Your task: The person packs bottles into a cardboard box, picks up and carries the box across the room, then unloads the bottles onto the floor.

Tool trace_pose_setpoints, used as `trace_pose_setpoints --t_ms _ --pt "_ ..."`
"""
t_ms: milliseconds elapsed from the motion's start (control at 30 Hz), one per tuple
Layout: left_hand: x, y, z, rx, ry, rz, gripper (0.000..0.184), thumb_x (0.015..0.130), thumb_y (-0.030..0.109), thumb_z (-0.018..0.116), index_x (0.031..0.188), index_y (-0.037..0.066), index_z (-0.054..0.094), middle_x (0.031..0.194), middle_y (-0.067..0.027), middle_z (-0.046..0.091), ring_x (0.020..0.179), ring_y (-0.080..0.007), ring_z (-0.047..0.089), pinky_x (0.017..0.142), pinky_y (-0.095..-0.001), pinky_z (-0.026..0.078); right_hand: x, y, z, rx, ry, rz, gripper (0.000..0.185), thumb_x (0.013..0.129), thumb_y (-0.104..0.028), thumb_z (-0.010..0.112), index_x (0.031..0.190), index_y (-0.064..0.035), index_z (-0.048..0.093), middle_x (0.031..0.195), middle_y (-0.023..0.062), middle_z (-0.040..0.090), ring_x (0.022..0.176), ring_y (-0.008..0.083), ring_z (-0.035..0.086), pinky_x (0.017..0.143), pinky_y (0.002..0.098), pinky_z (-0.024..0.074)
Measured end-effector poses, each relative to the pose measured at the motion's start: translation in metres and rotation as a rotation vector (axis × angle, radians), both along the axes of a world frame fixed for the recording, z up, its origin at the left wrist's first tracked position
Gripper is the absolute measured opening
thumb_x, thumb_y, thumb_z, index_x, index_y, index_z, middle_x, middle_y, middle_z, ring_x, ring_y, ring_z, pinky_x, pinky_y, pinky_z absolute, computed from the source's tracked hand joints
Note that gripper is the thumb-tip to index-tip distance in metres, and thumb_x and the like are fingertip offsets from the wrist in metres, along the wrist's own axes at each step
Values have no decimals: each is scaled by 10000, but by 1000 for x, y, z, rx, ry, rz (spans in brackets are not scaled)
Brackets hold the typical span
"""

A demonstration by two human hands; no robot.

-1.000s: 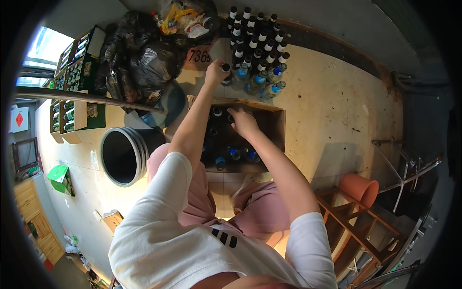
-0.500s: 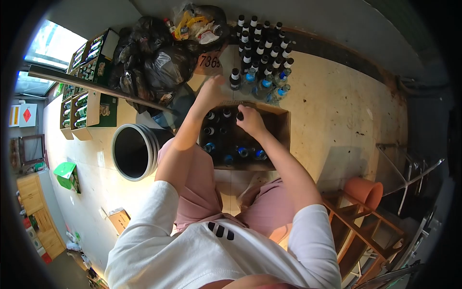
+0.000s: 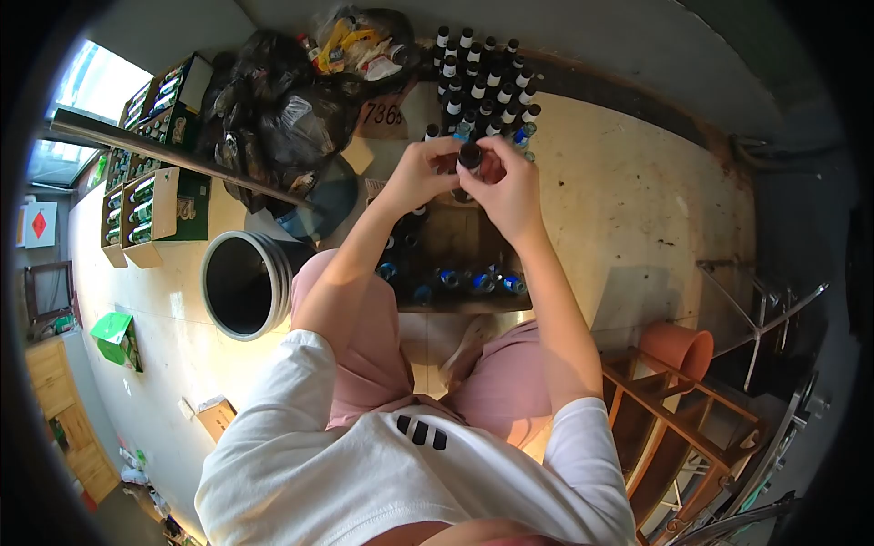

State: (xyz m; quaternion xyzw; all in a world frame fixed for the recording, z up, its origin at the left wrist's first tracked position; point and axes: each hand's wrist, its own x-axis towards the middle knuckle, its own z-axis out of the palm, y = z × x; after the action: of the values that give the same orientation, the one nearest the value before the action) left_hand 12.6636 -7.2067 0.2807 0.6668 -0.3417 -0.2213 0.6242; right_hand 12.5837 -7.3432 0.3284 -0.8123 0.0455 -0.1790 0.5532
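Note:
A dark brown bottle is held up above the far side of an open cardboard box, its top towards me. My right hand grips it from the right, thumb along the near side. From the left, my left hand closes its fingers about the same bottle; its fingertips are partly hidden. Inside the box, dark bottles stand at the left, and clear bottles with blue labels line the near side. Beyond my hands is a cluster of dark bottles with white neck labels, with clear blue-labelled ones partly hidden behind my fingers.
Black rubbish bags lie at the back left, near a metal pole. A grey bin stands left of my knees. Crates of green bottles are farther left. To the right are an orange pot and a wooden frame.
My right hand has risen from the box with a dark bottle. My left hand has come across to it, so both hands now meet around the bottle. The view has shifted slightly.

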Motion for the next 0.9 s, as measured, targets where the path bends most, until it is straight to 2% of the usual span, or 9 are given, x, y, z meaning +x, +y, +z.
trace_pose_setpoints --t_ms 33,167,233,300,433,567,667,800,900 --pt "0 -1 -3 -161 115 51 308 759 -67 587 1064 -30 572 943 -15 578 854 -52 521 703 -198 426 4 -1 -2 17 -4 12 254 707 -67 718 925 -37 592 653 -32 502 555 37 423 499 184 356" --pt "15 1 -10 11 22 312 315 739 -19 673 1046 -32 602 917 14 613 825 -48 537 715 -203 434 10 -9 -1 94 32 5 366 690 -98 742 1011 -30 579 668 -1 512 552 63 436 510 205 381" --pt "25 1 -18 -91 10 343 315 721 29 718 1022 -6 632 866 24 621 751 -34 510 669 -196 420 10 -19 -11 71 42 -48 410 680 -126 752 1033 -23 570 658 18 517 541 84 445 512 228 398" --pt "36 1 -35 85 -205 425 272 728 66 722 988 29 653 775 32 596 683 -30 460 621 -196 393 8 -28 -27 -48 238 -18 441 680 -164 760 1053 -26 567 664 24 516 545 90 440 514 240 399" --pt "53 -7 -69 236 -104 384 258 682 153 762 877 25 652 627 24 482 648 -43 421 557 -217 364 2 -38 -47 -35 306 -9 388 697 -163 741 1015 -17 573 658 28 522 548 102 456 517 253 404" --pt "68 -10 -126 392 -42 316 357 632 162 788 885 -29 624 662 -38 524 600 -95 484 564 -242 421 -1 -45 -53 -46 320 -1 360 707 -168 730 991 -11 574 649 44 536 556 125 488 523 270 415" --pt "80 -15 -164 363 -215 377 376 573 176 805 833 -29 626 755 -95 539 681 -185 599 605 -296 477 -4 -45 -63 -81 411 61 346 717 -183 720 979 -13 573 649 72 555 585 172 540 551 302 437" --pt "88 -13 -182 579 -131 294 360 556 178 798 837 7 650 768 -104 554 732 -213 603 641 -321 481 -9 -39 -67 -100 502 116 325 721 -184 714 955 -12 569 646 80 553 589 191 540 560 311 438" --pt "92 -12 -199 634 -304 223 324 575 234 787 810 51 658 743 -112 568 708 -239 588 646 -353 474 -14 -35 -69 -154 570 159 322 718 -182 713 942 -4 566 650 85 556 597 206 544 579 320 442"
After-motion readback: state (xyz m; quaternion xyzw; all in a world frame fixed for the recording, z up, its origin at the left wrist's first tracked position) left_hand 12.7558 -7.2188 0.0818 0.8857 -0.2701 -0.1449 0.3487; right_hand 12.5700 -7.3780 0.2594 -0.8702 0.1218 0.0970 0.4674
